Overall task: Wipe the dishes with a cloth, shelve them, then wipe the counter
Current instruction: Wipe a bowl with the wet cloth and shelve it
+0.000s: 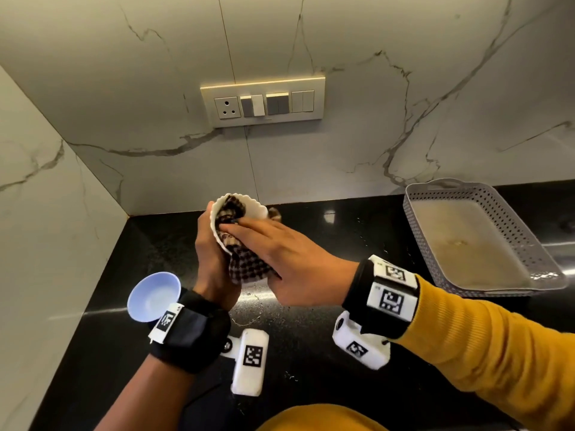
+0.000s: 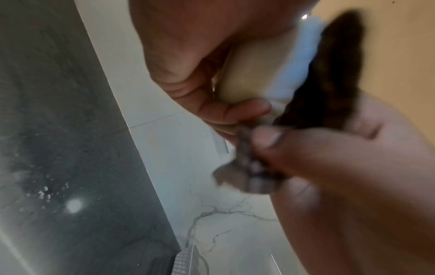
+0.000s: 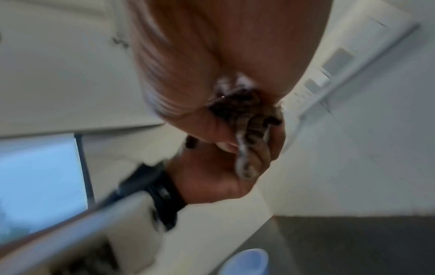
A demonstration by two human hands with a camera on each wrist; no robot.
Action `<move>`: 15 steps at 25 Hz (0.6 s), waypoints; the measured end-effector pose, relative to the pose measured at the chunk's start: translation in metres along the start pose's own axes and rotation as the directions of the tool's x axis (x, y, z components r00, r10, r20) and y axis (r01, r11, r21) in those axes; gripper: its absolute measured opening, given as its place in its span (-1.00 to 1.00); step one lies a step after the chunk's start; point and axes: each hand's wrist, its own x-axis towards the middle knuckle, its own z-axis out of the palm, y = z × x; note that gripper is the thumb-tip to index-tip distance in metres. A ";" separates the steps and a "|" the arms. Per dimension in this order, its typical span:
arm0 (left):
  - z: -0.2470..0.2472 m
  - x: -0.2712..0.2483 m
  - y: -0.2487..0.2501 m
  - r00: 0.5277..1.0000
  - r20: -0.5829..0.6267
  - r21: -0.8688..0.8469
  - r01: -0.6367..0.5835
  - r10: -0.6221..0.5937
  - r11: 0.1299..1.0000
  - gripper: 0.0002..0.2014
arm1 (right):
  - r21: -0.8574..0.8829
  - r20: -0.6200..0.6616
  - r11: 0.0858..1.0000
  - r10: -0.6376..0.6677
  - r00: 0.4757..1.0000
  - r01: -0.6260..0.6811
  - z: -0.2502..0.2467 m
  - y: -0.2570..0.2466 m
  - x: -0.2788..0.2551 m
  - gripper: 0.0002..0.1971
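While left hand (image 1: pixel 208 244) grips the scalloped white bowl (image 1: pixel 239 209) and right hand (image 1: pixel 280 259) presses checked cloth (image 1: pixel 249 262) inside, risk: hard rubbing slips bowl onto tabletop (image 1: pixel 311 384).

Cloth (image 1: pixel 249 262) hides bowl (image 1: pixel 245 209) interior; wrist views blurred

A pale marble-look wall (image 1: pixel 373 88) with grey veins rises behind a glossy black counter (image 1: pixel 311 353). A cream switch panel (image 1: pixel 263 102) is mounted on that wall, above the counter's back edge; it carries one socket at its left end and several rocker switches to the right of it. Left of the panel a second veined wall (image 1: pixel 37 197) meets the first in a corner. Light glints off the counter below the panel. A pale bright rectangle (image 3: pixel 40 178) shows in the right wrist view, too blurred to identify.
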 end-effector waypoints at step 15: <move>-0.004 0.004 -0.015 0.992 -0.086 -0.218 0.070 -0.090 0.973 -0.29 | 0.029 -0.092 0.999 -0.026 0.995 0.029 -0.010 -0.006 -0.003 -0.03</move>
